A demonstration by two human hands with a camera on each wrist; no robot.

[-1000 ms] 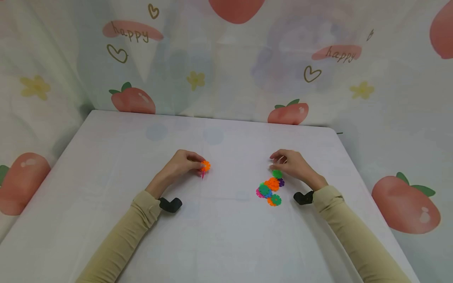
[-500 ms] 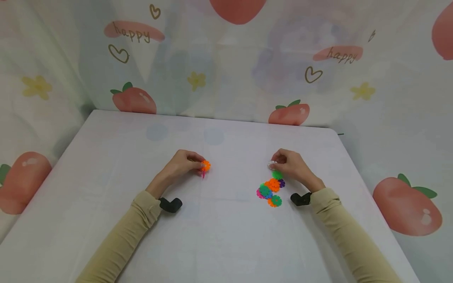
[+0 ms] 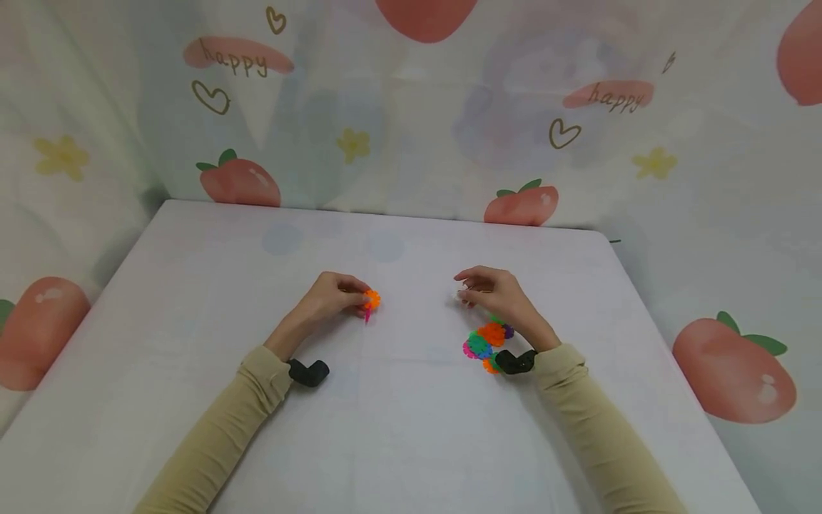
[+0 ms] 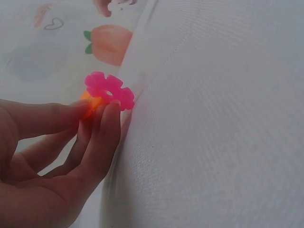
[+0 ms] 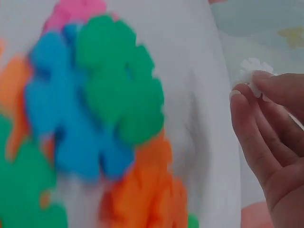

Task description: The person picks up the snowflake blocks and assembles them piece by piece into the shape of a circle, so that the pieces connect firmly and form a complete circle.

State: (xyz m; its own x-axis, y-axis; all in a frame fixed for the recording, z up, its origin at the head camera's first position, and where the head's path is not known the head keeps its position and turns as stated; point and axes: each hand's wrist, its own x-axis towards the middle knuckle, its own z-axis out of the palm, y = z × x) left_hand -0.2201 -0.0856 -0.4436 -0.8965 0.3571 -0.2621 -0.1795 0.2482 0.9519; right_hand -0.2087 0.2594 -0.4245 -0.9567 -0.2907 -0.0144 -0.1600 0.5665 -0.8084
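Note:
My left hand (image 3: 335,294) pinches an orange snowflake disc (image 3: 372,299) between thumb and fingers. Joined to it is a pink snowflake disc (image 4: 110,90), which stands at an angle to the orange one. Over to the right, my right hand (image 3: 497,291) holds a white snowflake disc (image 5: 255,76) between thumb and fingertips, raised off the table. Behind and below that wrist lies a loose pile of notched discs: orange (image 3: 492,333), green (image 5: 121,80), blue (image 5: 61,104) and others. The right wrist's black camera hides part of the pile.
A white cloth covers the table (image 3: 398,428). Its far edge meets a printed curtain (image 3: 411,128) with fruit and flower pictures, which also hangs along both sides. Black camera mounts (image 3: 310,373) stick out from the wrists.
My right hand has picked up the white disc beside the pile and carried it left, nearer the left hand. The left hand keeps its hold on the joined discs, almost still.

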